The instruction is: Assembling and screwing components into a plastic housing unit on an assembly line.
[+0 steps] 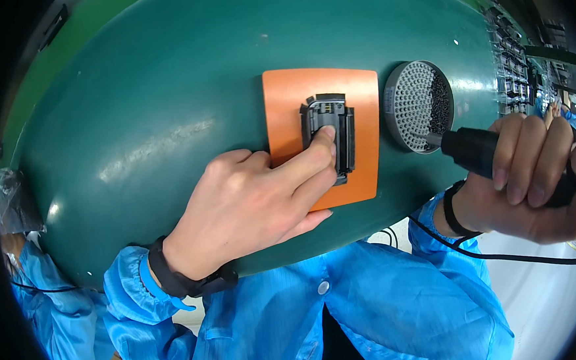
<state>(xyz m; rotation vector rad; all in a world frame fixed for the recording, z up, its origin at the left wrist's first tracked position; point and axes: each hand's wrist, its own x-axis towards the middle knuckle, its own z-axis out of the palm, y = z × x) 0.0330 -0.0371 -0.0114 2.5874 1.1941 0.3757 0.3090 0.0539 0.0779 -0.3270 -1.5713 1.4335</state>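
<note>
On an orange square pad (358, 136) lies a black plastic housing (327, 111), a rectangular part with raised edges and small metal contacts near its far end. My left hand (256, 195) holds it down, fingertips pressed on its middle and near side; its near left part is hidden under my fingers. In my right hand (532, 178) is a black electric screwdriver (471, 149), my fingers wrapped round its body. Its tip reaches the near right edge of a round grey screw tray (422, 102) with many small holes. Small black screws (440, 101) are heaped on the tray's right side.
Beneath everything is a green tabletop (164, 88). A black cable (503, 254) runs below my right hand. Racks of black parts (511, 61) line the far right. At the left edge are a clear plastic bag (17, 200) and another person's blue sleeve (66, 325).
</note>
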